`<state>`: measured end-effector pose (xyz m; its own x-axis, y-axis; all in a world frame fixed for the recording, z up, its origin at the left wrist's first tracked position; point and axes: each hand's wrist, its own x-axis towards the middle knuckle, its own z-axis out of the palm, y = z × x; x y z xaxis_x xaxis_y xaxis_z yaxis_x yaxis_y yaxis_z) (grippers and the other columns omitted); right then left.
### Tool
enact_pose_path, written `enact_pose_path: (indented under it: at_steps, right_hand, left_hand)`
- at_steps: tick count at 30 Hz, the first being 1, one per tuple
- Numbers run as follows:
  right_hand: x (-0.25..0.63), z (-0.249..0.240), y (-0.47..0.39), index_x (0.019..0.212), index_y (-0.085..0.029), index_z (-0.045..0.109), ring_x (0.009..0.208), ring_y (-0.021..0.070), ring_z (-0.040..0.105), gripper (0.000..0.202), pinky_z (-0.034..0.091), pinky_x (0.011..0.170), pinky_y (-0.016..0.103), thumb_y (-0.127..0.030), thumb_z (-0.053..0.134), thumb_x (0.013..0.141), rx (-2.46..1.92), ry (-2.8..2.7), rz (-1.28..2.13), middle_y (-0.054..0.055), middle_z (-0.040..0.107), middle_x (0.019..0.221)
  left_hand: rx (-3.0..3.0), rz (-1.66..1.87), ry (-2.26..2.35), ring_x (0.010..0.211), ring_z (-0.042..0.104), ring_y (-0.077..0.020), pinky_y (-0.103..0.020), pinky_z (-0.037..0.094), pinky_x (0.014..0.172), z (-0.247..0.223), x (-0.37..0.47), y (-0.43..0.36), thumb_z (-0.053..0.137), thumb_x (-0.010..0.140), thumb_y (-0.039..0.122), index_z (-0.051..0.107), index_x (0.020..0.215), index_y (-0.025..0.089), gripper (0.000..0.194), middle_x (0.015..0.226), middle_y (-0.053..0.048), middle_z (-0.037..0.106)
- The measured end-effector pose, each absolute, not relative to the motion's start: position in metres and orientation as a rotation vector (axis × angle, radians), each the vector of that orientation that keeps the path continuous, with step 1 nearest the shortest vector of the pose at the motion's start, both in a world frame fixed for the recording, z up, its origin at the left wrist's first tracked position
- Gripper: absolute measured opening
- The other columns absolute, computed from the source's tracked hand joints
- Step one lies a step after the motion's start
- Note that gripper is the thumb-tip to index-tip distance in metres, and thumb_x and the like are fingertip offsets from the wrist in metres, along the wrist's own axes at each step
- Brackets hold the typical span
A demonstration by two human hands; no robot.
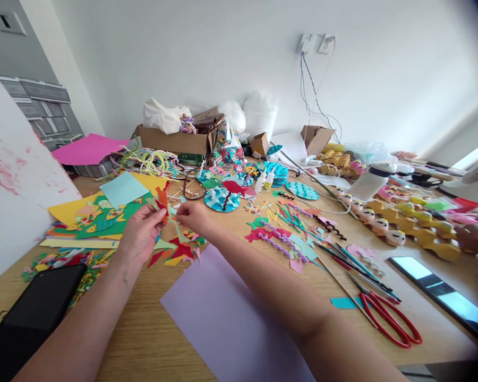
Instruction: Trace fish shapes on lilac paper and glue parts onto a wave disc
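Note:
My left hand [143,225] is closed on several paper scraps [163,204], orange and green, held upright between thumb and fingers. Just to its right, my right hand [193,217] has its fingers pinched together; whether a scrap is between them is hard to make out. Below both hands lies a loose pile of cut paper scraps [179,249] in red, green, yellow and orange. A lilac paper sheet [231,318] lies under my right forearm. Left of my hands, green and yellow sheets carry paper fish [103,225], with a light blue square [123,189] on top.
Red-handled scissors [390,318], brushes [358,268] and a phone [442,297] lie at the right. Another phone [32,307] is at the left. Another person's hand [476,241] is by the yellow egg-carton strips [422,228]. Glue bottles [268,180] stand behind.

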<state>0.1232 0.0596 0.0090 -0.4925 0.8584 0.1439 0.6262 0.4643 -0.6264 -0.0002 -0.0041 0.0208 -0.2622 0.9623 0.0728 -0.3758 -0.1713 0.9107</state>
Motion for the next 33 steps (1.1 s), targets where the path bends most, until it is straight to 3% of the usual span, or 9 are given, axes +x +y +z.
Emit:
enact_pose_path:
  at_steps: [3, 8, 15, 22, 29, 33]
  right_hand:
    - [0.132, 0.016, 0.062, 0.080, -0.016, 0.058, 0.062, 0.0078, 0.058, 0.007, 0.041, 0.055, 0.017, -0.021, 0.054, 0.079, -1.198, -2.063, 0.855, -0.001, 0.063, 0.070]
    - [0.134, 0.029, 0.050, 0.066, -0.017, 0.056, 0.051, 0.0076, 0.057, 0.008, 0.042, 0.052, 0.017, -0.014, 0.062, 0.069, -1.059, -1.738, 1.121, -0.006, 0.056, 0.053]
    - [0.131, 0.031, 0.047, 0.066, -0.017, 0.056, 0.050, 0.0069, 0.055, 0.007, 0.041, 0.051, 0.017, -0.013, 0.060, 0.070, -1.034, -1.698, 1.067, -0.007, 0.055, 0.054]
    - [0.131, 0.037, 0.042, 0.061, -0.016, 0.051, 0.045, 0.0043, 0.050, 0.013, 0.039, 0.048, 0.016, -0.009, 0.058, 0.067, -0.875, -1.447, 1.393, -0.009, 0.052, 0.049]
    - [0.134, 0.039, 0.040, 0.062, -0.016, 0.051, 0.044, 0.0042, 0.049, 0.012, 0.037, 0.046, 0.015, -0.007, 0.059, 0.066, -0.827, -1.353, 1.499, -0.009, 0.051, 0.046]
    - [0.137, 0.037, 0.037, 0.067, -0.016, 0.052, 0.047, 0.0039, 0.050, 0.010, 0.037, 0.047, 0.015, -0.009, 0.058, 0.068, -0.804, -1.358, 1.540, -0.009, 0.053, 0.051]
  left_hand:
    - [0.850, 1.576, 0.982, 0.056, 0.052, -0.0083, -0.018, 0.043, 0.052, 0.021, 0.003, -0.006, 0.079, 0.048, 0.019, 0.065, 0.069, 0.015, 0.026, 0.065, 0.001, 0.062]
    - [0.839, 1.509, 0.950, 0.057, 0.055, -0.0095, -0.019, 0.045, 0.053, 0.021, 0.009, -0.009, 0.080, 0.049, 0.019, 0.066, 0.071, 0.015, 0.027, 0.064, 0.001, 0.063]
    - [0.879, 1.498, 0.932, 0.058, 0.056, -0.0087, -0.018, 0.045, 0.054, 0.017, 0.010, -0.008, 0.080, 0.051, 0.019, 0.066, 0.069, 0.017, 0.023, 0.064, 0.003, 0.063]
    - [0.933, 1.485, 0.966, 0.064, 0.059, -0.0119, -0.022, 0.047, 0.061, 0.011, 0.008, -0.005, 0.079, 0.053, 0.020, 0.068, 0.071, 0.017, 0.022, 0.069, 0.001, 0.066]
    - [0.974, 1.517, 0.970, 0.065, 0.056, -0.0109, -0.020, 0.045, 0.061, 0.015, 0.010, -0.006, 0.080, 0.051, 0.021, 0.065, 0.061, 0.018, 0.018, 0.061, 0.003, 0.061]
    - [0.974, 1.548, 0.980, 0.066, 0.056, -0.0112, -0.021, 0.044, 0.062, 0.015, 0.011, -0.005, 0.080, 0.050, 0.021, 0.066, 0.066, 0.018, 0.021, 0.065, 0.002, 0.062]
